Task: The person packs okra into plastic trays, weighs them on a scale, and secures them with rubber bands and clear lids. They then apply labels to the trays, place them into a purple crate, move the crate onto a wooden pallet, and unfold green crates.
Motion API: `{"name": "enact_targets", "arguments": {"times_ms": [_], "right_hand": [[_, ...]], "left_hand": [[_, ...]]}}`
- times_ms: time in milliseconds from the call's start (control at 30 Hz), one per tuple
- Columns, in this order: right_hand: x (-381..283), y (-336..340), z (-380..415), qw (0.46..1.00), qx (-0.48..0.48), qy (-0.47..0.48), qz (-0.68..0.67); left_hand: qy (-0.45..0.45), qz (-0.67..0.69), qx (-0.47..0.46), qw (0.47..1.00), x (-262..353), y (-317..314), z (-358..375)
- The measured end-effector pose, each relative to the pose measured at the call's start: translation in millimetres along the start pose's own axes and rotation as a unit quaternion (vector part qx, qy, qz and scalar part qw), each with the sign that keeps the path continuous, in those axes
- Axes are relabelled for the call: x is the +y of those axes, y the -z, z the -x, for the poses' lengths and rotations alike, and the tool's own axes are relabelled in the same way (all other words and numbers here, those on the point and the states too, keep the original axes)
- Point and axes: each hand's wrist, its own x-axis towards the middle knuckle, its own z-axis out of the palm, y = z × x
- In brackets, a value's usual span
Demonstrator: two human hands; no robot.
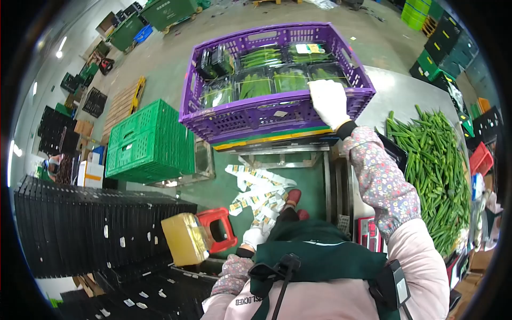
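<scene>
My right hand [328, 102], in a white glove, is closed over the near rim of a purple crate [250, 118], towards its right end. Inside the crate lie several clear-topped packs of okra [255, 85], and one at the back right bears a white and yellow label [310, 48]. Low by my left side, my gloved left hand [256, 235] is closed on the end of a long strip of labels [256, 184], which trails in folds on the floor. Its fingers are partly hidden.
Loose okra [432, 170] is heaped on the metal table [381, 82] at right, beside a red scale [368, 233]. At left stand green crates [149, 141], black crate stacks [96, 229], a red stool [220, 229] and a yellowish box [184, 239].
</scene>
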Motion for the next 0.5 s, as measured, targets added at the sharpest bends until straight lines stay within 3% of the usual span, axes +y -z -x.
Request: {"name": "enact_targets", "arguments": {"times_ms": [100,300,400,433,500], "right_hand": [[2.0,1.0,0.8,1.0,0.0,0.003,-0.012],[2.2,2.1,0.2,1.0,0.0,0.009,-0.011],[5.0,-11.8,2.4,1.0,0.021,0.011,0.002],[6.2,-12.2,5.3,1.0,-0.018,-0.009,-0.005],[-0.8,-11.0,6.9,0.978,0.058,-0.08,-0.183]], "left_hand": [[-0.003,0.015,-0.029,0.999,-1.7,-1.3,-9.4],[-0.006,-0.004,-0.002,1.0,3.9,14.7,-13.3],[0.032,0.026,-0.063,0.997,-6.6,11.7,-15.1],[0.035,0.011,-0.068,0.997,-10.1,5.4,-17.1],[0.078,-0.008,-0.133,0.988,-9.4,-1.8,-21.9]]}}
